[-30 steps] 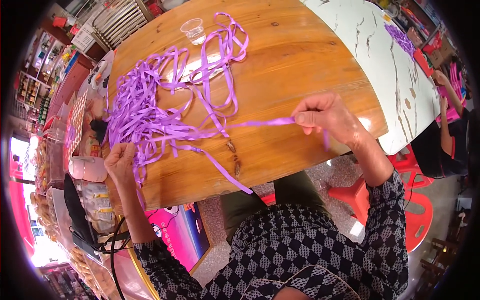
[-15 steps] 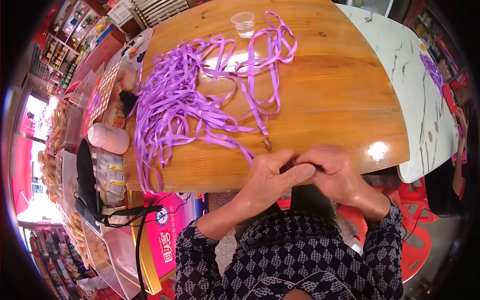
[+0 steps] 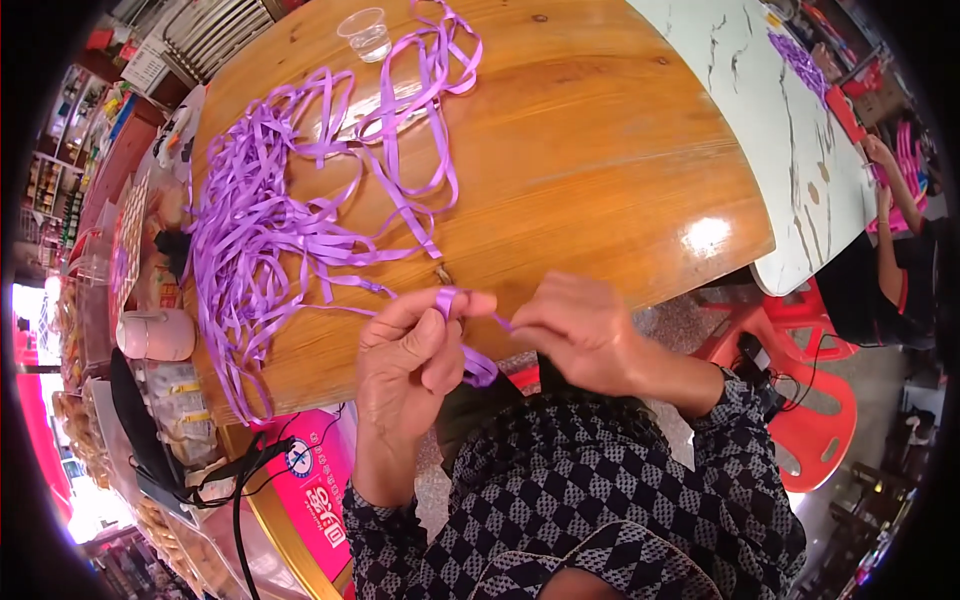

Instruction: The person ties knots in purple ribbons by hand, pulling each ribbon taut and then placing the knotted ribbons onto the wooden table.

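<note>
A large loose heap of purple ribbon (image 3: 255, 215) lies over the left side of the wooden table, with several loops reaching toward its far edge. At the near edge, my left hand (image 3: 400, 365) pinches a strand of this ribbon between thumb and fingers, and one band wraps over the index finger. A short loop of ribbon (image 3: 480, 367) hangs below those fingers. A little to the right, my right hand (image 3: 580, 325) is closed on the other part of the strand, which stretches narrowly between the two hands. Its fingertips are partly hidden from view.
On the wooden table (image 3: 600, 150) a clear plastic cup (image 3: 366, 38) stands near the far edge. To the right is a white marbled table (image 3: 790, 150) with more purple ribbon (image 3: 798, 62); another person's hands (image 3: 880, 165) are there. A pink container (image 3: 157, 334) and red stools (image 3: 820, 420) flank me.
My hands, together before, have moved apart, and a strand of purple ribbon now shows between them. The left hand has turned upward. The whole view has shifted, so the table appears farther left.
</note>
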`<state>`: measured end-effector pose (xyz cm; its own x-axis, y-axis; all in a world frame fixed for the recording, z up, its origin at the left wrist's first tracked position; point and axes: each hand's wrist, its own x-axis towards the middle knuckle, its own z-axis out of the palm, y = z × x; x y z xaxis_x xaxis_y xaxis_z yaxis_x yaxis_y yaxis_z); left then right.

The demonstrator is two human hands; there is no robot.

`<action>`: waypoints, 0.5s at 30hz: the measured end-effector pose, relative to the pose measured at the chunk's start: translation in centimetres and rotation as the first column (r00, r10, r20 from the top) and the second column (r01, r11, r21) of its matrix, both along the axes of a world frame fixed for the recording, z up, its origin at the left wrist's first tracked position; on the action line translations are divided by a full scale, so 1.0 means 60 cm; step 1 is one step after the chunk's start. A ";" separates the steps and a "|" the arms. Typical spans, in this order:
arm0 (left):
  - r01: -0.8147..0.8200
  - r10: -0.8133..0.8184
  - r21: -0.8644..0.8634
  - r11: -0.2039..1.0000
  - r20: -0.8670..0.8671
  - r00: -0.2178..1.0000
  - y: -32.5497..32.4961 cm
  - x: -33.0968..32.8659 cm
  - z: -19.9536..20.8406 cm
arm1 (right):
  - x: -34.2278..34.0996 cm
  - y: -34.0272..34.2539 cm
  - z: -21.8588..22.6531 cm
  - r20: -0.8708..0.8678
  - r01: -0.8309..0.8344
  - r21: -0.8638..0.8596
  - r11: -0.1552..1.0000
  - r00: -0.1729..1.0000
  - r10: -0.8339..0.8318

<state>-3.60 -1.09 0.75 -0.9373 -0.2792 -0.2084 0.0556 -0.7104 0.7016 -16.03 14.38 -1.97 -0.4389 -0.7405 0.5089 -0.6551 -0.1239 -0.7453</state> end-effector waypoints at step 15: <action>-0.008 0.107 -0.726 0.688 0.091 0.990 0.050 0.028 -0.034 | 0.030 -0.014 0.007 -0.098 0.028 -0.128 0.991 0.994 -0.040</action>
